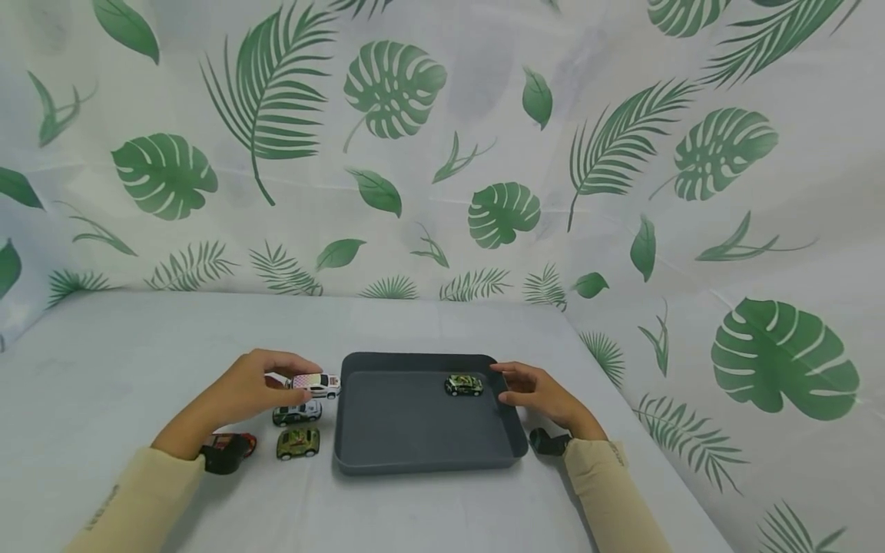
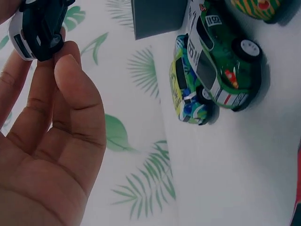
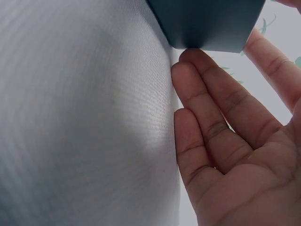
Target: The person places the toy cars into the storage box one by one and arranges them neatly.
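My left hand pinches a white toy car with a pink patterned front, just outside the tray's left wall. In the left wrist view the held car shows its dark underside between thumb and fingertips. My right hand holds the right wall of the grey tray, thumb and index at the rim. Its other fingers lie along the outside, low by the cloth. Inside the tray, toward the back right, stands a green camouflage toy car.
Left of the tray stand a green-and-white car, a green-yellow car and a red car, half hidden by the wrist camera. The left wrist view adds a blue-and-yellow car. A leaf-print curtain rises behind the white tablecloth.
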{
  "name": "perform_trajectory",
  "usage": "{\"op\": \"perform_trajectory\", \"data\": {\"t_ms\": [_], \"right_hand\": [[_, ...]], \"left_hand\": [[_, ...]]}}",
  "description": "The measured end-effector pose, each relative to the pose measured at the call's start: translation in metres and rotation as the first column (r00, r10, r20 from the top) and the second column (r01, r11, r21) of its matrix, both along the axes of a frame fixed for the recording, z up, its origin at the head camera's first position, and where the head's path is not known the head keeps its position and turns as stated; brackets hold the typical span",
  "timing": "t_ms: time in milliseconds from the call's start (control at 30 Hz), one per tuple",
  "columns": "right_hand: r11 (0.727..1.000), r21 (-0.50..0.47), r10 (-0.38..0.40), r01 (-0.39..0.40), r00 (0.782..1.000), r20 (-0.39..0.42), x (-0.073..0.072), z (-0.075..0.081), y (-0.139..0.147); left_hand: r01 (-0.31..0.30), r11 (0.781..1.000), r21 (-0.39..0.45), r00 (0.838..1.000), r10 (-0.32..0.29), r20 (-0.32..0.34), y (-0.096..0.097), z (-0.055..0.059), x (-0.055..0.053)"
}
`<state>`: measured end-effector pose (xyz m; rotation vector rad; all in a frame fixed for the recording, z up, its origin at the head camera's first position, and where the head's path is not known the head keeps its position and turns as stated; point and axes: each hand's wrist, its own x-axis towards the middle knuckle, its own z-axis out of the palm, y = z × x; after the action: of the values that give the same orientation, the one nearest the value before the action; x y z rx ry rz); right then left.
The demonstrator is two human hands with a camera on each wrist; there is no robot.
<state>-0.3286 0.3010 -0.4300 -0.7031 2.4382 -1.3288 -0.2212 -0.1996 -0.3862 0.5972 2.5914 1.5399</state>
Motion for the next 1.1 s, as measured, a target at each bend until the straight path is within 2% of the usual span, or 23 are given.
{"op": "perform_trajectory", "data": {"t_ms": [133,400,733,967,1100], "right_hand": [[1.000,-0.005,0.003,-0.003,1.000,0.002,0.000,0.000,0.001],[1.000,-0.013,0.012,-0.012,1.000,-0.014,-0.001,-0.003,0.003],[1.000,-0.019,0.017,-0.018,1.000,-0.015,0.001,-0.004,0.003],[1.000,-0.011,0.007,-0.007,1.000,-0.018,0.001,-0.002,0.002],[1.000,-0.011,0.008,-0.008,1.000,-0.017,0.001,-0.002,0.003]], "left_hand": [[0.005,1.000,0.019,1.000,-0.005,0.014,0.005,0.000,-0.001],[-0.028,1.000,0.006,0.999,0.028,-0.030,0.018,0.000,-0.001],[-0.040,0.999,0.002,0.999,0.040,-0.030,0.039,-0.001,0.000],[-0.052,0.999,-0.010,0.997,0.052,-0.050,0.053,0.005,-0.002],[-0.084,0.996,-0.026,0.995,0.082,-0.047,0.062,0.009,-0.003]]}}
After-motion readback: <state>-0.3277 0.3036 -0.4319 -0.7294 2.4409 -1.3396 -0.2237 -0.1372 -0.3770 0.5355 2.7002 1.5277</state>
